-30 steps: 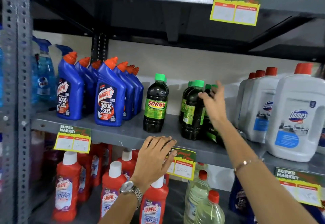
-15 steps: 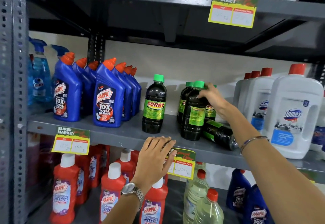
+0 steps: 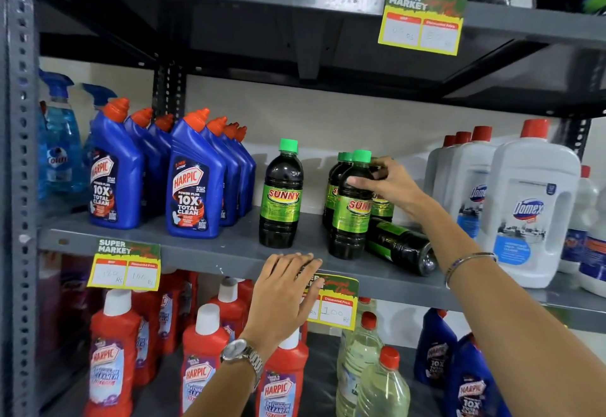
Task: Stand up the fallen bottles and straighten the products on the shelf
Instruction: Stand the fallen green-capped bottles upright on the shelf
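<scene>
1. While the shelf (image 3: 203,251) edge is pressed by the flat, spread left hand (image 3: 282,288), seemingly for balance, nothing is held in it; the tag (image 3: 334,305) beneath reads "100".
2. A fallen bottle (image 3: 401,248) lies beside the standing SUNNY bottles (image 3: 351,210).
3. A rear bottle's shoulder is pinched by the right hand (image 3: 390,184), probably for straightening.
4. Harpic (image 3: 193,180) and Domex (image 3: 531,210) labels are faced outward.

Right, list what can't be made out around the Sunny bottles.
Head view only:
- Fallen bottle: its cap end is hidden behind the front upright bottle.
- Rear upright bottles: count unclear, covered by the right hand.
- Price tag: left part covered by the left hand; writing too faint.
</scene>
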